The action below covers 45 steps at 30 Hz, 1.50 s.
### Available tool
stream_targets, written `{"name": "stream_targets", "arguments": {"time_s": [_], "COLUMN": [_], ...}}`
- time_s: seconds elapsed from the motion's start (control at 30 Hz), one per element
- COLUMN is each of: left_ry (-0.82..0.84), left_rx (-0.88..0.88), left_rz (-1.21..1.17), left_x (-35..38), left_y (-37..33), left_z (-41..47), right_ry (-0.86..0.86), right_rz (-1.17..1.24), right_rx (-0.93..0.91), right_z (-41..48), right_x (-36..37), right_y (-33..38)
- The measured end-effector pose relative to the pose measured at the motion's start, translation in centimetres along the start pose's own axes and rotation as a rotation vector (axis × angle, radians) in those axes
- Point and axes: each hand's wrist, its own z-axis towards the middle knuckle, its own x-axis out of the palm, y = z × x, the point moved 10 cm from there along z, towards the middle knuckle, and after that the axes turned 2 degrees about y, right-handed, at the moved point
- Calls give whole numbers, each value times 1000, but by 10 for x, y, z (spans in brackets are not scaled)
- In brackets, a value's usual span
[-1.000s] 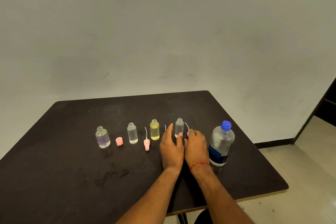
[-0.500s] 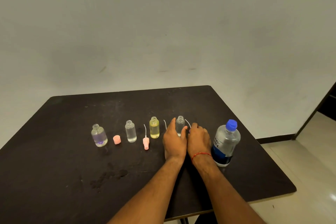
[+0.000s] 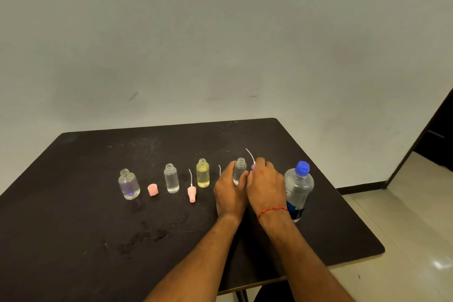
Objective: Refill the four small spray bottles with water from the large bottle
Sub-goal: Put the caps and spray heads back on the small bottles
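Currently, left grip [image 3: 230, 193] round uncapped small bottle [image 3: 239, 168] (upright), right grip [image 3: 266, 186] pinching purple spray cap [image 3: 253, 167].

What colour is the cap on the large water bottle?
The cap is blue, shown best in the head view.

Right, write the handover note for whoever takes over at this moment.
Left hand grips the rightmost small clear spray bottle, open, upright on the black table.
Right hand pinches a purple spray head beside its neck.
Purple-tinted bottle, plain clear bottle and yellow bottle stand open leftward; pink spray head lies between the last two.
Large clear plastic water bottle stands capped, rightmost.
Done: all four opened. Left: recapping; fill levels unclear.
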Motion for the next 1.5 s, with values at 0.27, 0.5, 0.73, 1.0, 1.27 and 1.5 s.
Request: {"name": "stream_targets", "arguments": {"time_s": [0.27, 0.5, 0.73, 1.0, 1.27, 1.5], "left_ry": [-9, 13, 35, 42, 49, 69], "left_rx": [155, 182, 196, 169, 153, 151], "left_rz": [8, -45, -20, 7, 15, 24], "left_x": [-20, -47, -66, -72, -68, -67], "left_y": [-21, -35, -44, -34, -29, -25], "left_z": [-25, -49, -63, -73, -77, -76], "right_ry": [-294, -173, -68, -82, 101, 253], "right_rz": [329, 492, 502, 527, 321, 296], "right_rx": [-162, -204, -254, -293, -310, -306], "right_z": [-20, -27, -43, -46, -51, -47], "right_x": [-90, -103, -98, -107, -78, -38], "right_y": [4, 1, 16, 25, 38, 46]}}
